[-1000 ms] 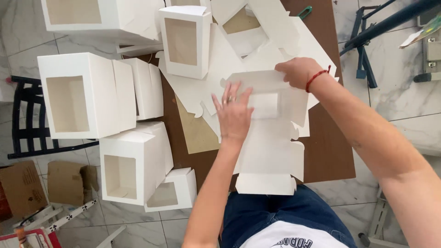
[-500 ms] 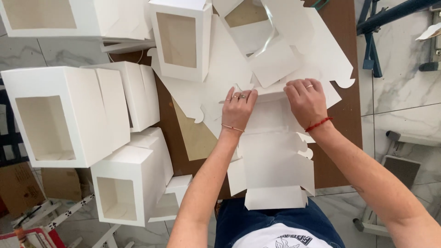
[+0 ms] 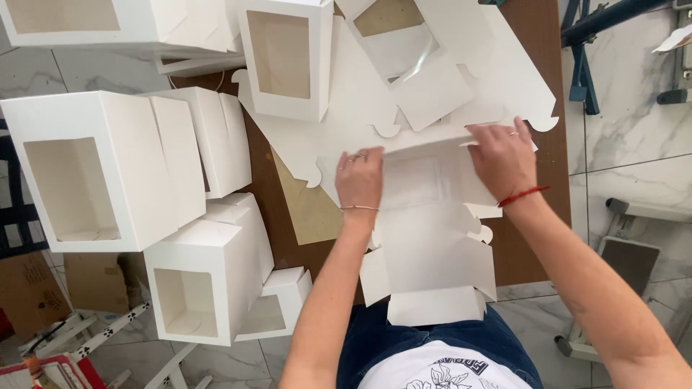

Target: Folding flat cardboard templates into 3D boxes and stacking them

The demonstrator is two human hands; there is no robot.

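Left hand (image 3: 359, 179) lies palm down on the flat white carton blank (image 3: 432, 252), fingers bent over the left end of its raised far flap, a ring on one finger and a thin bracelet at the wrist. Right hand (image 3: 504, 160) grips the right end of the same flap, fingers curled over the edge, a red cord at the wrist. Both hands appear to pinch the flap, though the thumbs are hidden beneath it.

Carton blank is unfolded, white, with a clear window panel between the hands and tabbed side flaps; its near end overhangs the brown desk (image 3: 526, 245) edge toward the person's lap. Beyond it lie further flat white blanks (image 3: 461, 72), overlapping. A tan cardboard sheet (image 3: 306, 209) rests just left of the left wrist. Assembled white window boxes stand at left: a large one (image 3: 101, 169), a smaller one (image 3: 205, 266) near it, and another upright (image 3: 288, 61) at the far side.
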